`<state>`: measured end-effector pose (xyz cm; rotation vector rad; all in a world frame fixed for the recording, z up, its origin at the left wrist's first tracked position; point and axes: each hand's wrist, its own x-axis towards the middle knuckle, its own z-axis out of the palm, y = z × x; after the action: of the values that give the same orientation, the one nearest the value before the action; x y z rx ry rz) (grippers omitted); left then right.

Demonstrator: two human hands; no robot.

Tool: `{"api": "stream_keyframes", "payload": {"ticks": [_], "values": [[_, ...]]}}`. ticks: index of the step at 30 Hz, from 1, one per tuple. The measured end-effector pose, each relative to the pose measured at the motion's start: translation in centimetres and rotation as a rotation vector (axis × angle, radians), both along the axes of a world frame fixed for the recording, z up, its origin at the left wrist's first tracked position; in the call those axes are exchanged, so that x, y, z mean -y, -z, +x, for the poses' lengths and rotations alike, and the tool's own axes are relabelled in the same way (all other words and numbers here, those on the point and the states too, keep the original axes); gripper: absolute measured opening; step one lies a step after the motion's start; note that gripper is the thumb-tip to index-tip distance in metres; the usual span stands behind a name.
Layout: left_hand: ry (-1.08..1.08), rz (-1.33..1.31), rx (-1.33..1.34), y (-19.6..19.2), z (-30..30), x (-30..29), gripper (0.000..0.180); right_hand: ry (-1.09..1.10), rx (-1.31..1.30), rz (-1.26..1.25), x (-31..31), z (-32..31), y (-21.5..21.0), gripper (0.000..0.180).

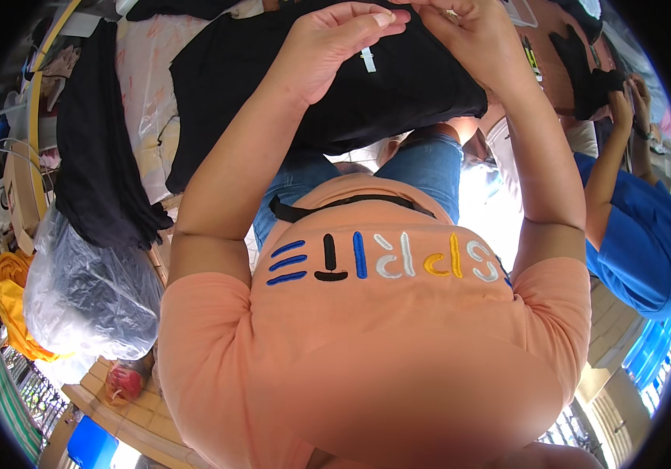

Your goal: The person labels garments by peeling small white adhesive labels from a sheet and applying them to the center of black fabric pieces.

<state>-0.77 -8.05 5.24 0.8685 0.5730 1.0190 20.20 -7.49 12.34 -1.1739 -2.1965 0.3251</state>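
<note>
Black fabric [273,94], seemingly a garment, lies spread in front of me and reaches over my lap. A small white tag [368,60] shows on it. Above the fabric, my left hand [335,43] is closed in a pinch, thumb against the fingers. My right hand [464,35] is close beside it, fingers bent toward the left fingertips and partly cut off by the upper edge. Whatever sits between the fingertips is too small to make out.
A long black cloth [101,141] hangs at the left, above a clear plastic bag [89,289] and yellow cloth [15,305]. On the right, a person in a blue shirt [633,234] handles dark fabric [578,74]. A wooden bench [136,418] stands at the lower left.
</note>
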Motion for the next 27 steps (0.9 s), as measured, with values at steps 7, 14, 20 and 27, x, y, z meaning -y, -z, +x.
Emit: {"api": "stream_keyframes", "payload": {"ticks": [7,14,20,27], "values": [[-0.122,0.139,-0.097,1.3,0.7,-0.8,0.014,-0.195,-0.131,-0.081,-0.9,0.5,0.7,0.032],[-0.13,0.14,-0.076,0.8,1.1,-0.7,0.014,-0.259,-0.254,-0.265,-0.4,0.7,-0.1,0.039],[-0.076,0.077,-0.065,0.2,1.1,-0.5,0.018,-0.146,-0.305,-0.236,-0.4,0.2,0.4,0.039],[-0.195,0.143,-0.187,1.4,-0.6,-0.3,0.021,0.033,-0.05,-0.027,-1.2,2.6,1.0,0.025]]}}
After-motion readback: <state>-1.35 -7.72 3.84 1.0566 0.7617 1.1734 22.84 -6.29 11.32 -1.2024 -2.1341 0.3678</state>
